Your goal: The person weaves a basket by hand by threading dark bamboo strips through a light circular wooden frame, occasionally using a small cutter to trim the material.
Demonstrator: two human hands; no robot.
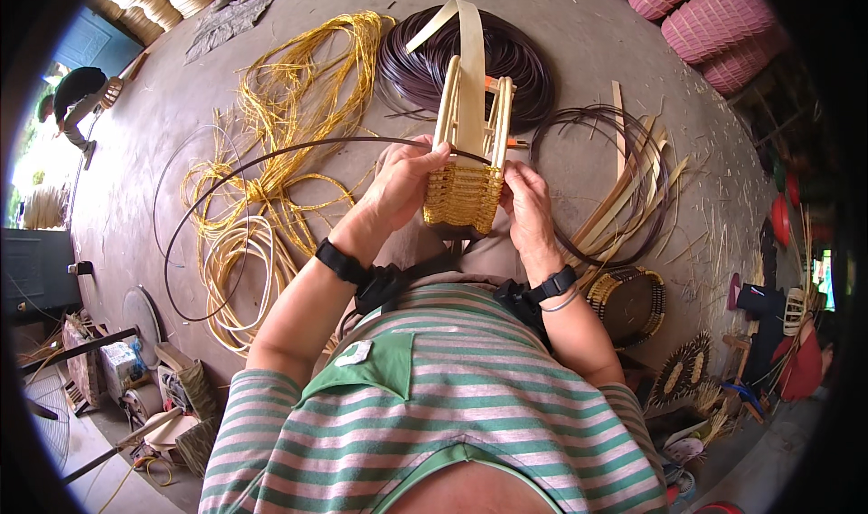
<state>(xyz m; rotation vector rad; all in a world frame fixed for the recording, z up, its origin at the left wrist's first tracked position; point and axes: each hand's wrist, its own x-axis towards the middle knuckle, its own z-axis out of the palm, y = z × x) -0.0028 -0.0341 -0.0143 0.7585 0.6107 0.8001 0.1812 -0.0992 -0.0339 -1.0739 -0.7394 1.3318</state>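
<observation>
A small, partly woven basket (463,199) stands between my hands, its lower part wrapped in gold cord and its pale stakes (502,117) rising bare above. One wide pale flat strip (469,60) runs up through it and folds over at the top. My left hand (405,180) pinches a dark brown strand (271,151) at the basket's left edge, thumb on top. That strand crosses the stakes just above the gold weave and loops out far to the left. Against the basket's right side, my right hand (527,199) grips the edge near the strand; its fingertips are partly hidden.
Beyond the basket lies a thick dark brown coil (525,46). Gold cord (305,87) and a pale cane coil (234,270) spread leftward. Rightward are loose flat strips (620,188) and an octagonal woven frame (627,304). Pink baskets (719,19) are stacked at the far right; people work at both sides.
</observation>
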